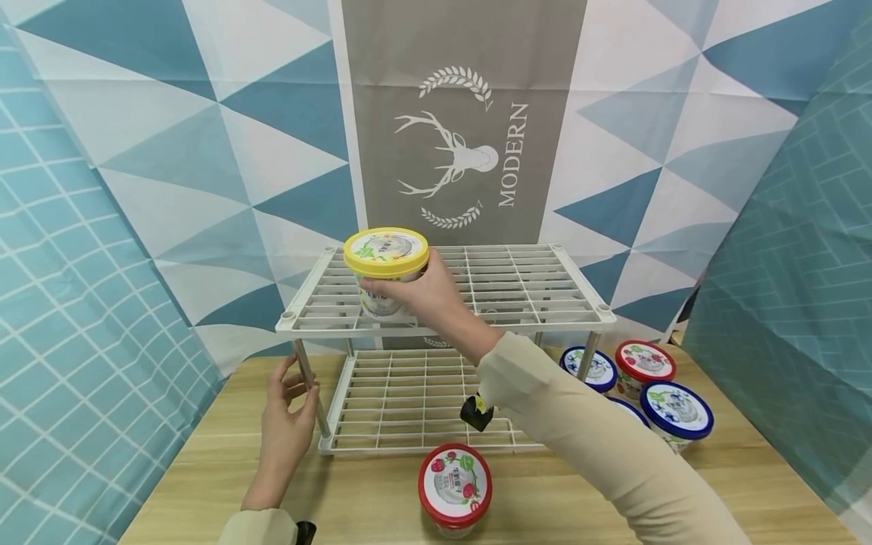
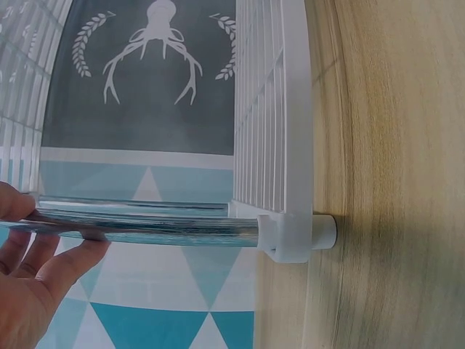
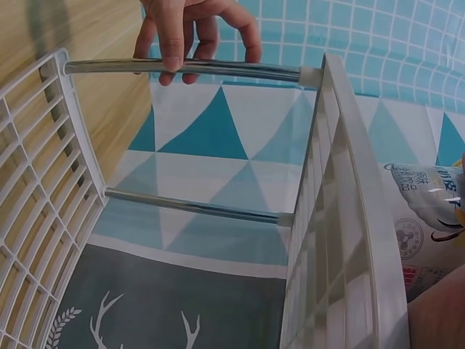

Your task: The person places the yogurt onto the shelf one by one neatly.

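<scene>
In the head view my right hand (image 1: 446,299) grips a tub with a yellow lid (image 1: 386,250) at the left part of the white rack's upper shelf (image 1: 504,291). The tub stands upright, its base overlapping the shelf bars. Only its printed white side (image 3: 425,218) and a bit of the hand show at the right wrist view's edge. My left hand (image 1: 288,428) holds the front left metal post (image 1: 309,382) of the rack. In the left wrist view, thumb and fingertips (image 2: 76,262) pinch this post from opposite sides.
A red-lidded tub (image 1: 455,488) stands on the wooden table before the rack. Several tubs with blue lids (image 1: 677,410) and a red lid (image 1: 645,360) cluster at the rack's right. The lower shelf (image 1: 409,393) sits close above the table. Patterned cloth (image 1: 463,151) hangs behind.
</scene>
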### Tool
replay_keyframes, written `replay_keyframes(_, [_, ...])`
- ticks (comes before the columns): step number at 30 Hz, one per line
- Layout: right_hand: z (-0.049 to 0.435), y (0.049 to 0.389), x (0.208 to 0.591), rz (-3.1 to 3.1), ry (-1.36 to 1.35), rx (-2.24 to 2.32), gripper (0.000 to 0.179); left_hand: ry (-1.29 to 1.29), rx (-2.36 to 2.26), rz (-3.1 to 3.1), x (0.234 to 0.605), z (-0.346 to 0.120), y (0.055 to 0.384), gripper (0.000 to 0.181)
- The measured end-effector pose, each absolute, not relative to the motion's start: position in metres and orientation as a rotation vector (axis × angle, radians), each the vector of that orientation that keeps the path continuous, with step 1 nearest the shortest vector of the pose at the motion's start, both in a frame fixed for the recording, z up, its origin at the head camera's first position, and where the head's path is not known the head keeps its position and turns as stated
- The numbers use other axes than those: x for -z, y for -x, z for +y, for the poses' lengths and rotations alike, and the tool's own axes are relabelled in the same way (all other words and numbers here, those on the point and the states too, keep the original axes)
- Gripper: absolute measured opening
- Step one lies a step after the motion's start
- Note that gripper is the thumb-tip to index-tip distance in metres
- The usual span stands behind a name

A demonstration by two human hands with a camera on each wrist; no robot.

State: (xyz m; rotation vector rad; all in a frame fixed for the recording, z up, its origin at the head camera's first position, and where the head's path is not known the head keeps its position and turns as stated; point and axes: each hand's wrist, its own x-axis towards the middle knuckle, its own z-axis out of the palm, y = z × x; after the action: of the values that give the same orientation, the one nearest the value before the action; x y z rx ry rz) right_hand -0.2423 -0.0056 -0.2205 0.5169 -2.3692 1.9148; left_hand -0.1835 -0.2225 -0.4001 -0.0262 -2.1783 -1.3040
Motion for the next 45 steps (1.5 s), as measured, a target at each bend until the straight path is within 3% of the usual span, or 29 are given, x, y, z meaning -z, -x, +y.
replay_keyframes(45, [-0.0082,0.2488,0.2231,-2.430,-0.490,-1.863,0.079,-0.005,1.277,-2.187,0.4005,-0.2215,0.1856,0.062])
